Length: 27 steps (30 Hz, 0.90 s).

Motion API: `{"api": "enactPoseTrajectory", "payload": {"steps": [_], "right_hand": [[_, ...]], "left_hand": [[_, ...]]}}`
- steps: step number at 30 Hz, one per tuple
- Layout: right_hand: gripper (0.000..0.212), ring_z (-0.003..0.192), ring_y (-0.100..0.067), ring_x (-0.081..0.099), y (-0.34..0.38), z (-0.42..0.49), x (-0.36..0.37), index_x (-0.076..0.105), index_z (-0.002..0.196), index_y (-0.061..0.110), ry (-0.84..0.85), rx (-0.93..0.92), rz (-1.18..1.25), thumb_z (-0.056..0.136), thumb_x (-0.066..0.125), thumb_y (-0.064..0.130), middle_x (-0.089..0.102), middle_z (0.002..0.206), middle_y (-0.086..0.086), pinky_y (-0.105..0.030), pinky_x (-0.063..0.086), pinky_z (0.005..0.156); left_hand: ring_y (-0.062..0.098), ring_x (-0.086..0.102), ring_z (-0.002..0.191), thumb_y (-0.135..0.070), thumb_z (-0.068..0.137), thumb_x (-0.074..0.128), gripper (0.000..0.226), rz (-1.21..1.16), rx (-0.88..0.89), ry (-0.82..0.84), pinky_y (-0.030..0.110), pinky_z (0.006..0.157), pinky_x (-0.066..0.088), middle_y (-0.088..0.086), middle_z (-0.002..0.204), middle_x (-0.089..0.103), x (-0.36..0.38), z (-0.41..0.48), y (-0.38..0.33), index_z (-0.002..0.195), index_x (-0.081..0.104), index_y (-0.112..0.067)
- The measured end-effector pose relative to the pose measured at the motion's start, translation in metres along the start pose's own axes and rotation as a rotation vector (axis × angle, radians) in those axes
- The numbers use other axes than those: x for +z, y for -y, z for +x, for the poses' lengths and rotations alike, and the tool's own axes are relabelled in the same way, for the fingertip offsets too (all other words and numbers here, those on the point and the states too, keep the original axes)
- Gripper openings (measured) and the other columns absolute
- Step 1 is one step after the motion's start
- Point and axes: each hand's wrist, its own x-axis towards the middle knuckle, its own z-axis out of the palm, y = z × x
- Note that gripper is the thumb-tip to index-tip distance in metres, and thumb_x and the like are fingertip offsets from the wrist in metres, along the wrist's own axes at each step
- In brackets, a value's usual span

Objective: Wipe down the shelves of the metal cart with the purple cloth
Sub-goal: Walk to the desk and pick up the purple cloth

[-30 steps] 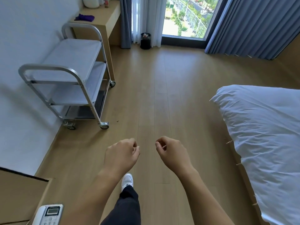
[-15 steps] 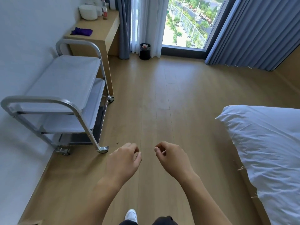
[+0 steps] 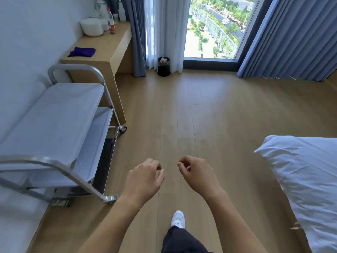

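At your left, the silver metal cart (image 3: 60, 114), cropped by the frame edge, runs lengthwise along the wall toward the purple cloth (image 3: 83, 51) crumpled on the wooden desk (image 3: 109, 50). Your left hand (image 3: 144, 177) and right hand (image 3: 197, 175) curl loosely, empty.

The metal cart (image 3: 60, 125) runs off the left edge, its near handle (image 3: 45, 161) is smeared with blur, and the top shelf (image 3: 69, 105) covers most of the shelves below. On the far desk (image 3: 111, 48), the bottle (image 3: 110, 21) label is too small to read. What's in the black bin (image 3: 163, 67) can't be made out. The bed (image 3: 300, 176) is cropped on the right and at the bottom. The left hand (image 3: 144, 178) and right hand (image 3: 197, 175) are palms down, so the palms are unseen, and both forearms are cut by the bottom edge.
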Motion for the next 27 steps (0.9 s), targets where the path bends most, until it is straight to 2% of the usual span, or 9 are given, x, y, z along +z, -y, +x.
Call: {"api": "enactPoseTrajectory", "payload": {"steps": [7, 17, 21, 27], "right_hand": [[0.02, 0.08, -0.005, 0.065, -0.013, 0.126, -0.051, 0.066, 0.096, 0.03, 0.001, -0.039, 0.021, 0.094, 0.05, 0.041, 0.068, 0.086, 0.015, -0.032, 0.055, 0.074], [0.021, 0.079, -0.004, 0.064, -0.03, 0.254, -0.056, 0.066, 0.097, 0.03, 0.073, -0.017, 0.026, 0.093, 0.05, 0.042, 0.068, 0.087, 0.015, -0.034, 0.056, 0.073], [0.021, 0.079, -0.004, 0.064, -0.021, 0.328, -0.057, 0.065, 0.099, 0.03, 0.077, -0.022, -0.016, 0.094, 0.05, 0.043, 0.068, 0.088, 0.015, -0.033, 0.057, 0.073], [0.022, 0.087, -0.009, 0.065, 0.005, 0.455, -0.07, 0.065, 0.101, 0.029, 0.104, -0.005, -0.123, 0.094, 0.05, 0.043, 0.07, 0.095, 0.012, -0.035, 0.055, 0.078]], "left_hand": [[0.006, 0.06, 0.08, -0.043, 0.093, 0.047, 0.018, -0.004, -0.037, -0.053, 0.032, 0.067, 0.053, -0.014, 0.095, 0.059, -0.013, 0.12, -0.022, 0.093, 0.059, -0.03], [0.006, 0.059, 0.077, -0.043, 0.094, 0.047, 0.019, 0.001, -0.065, -0.016, 0.026, 0.064, 0.048, -0.014, 0.093, 0.059, 0.004, 0.25, -0.006, 0.092, 0.06, -0.029], [0.008, 0.059, 0.075, -0.043, 0.093, 0.047, 0.019, -0.014, -0.057, -0.018, 0.026, 0.06, 0.039, -0.012, 0.09, 0.06, 0.012, 0.33, 0.01, 0.089, 0.059, -0.028], [0.015, 0.061, 0.085, -0.043, 0.091, 0.048, 0.019, -0.041, -0.006, -0.021, 0.027, 0.063, 0.035, -0.01, 0.094, 0.06, -0.001, 0.473, 0.04, 0.089, 0.058, -0.028]]}}
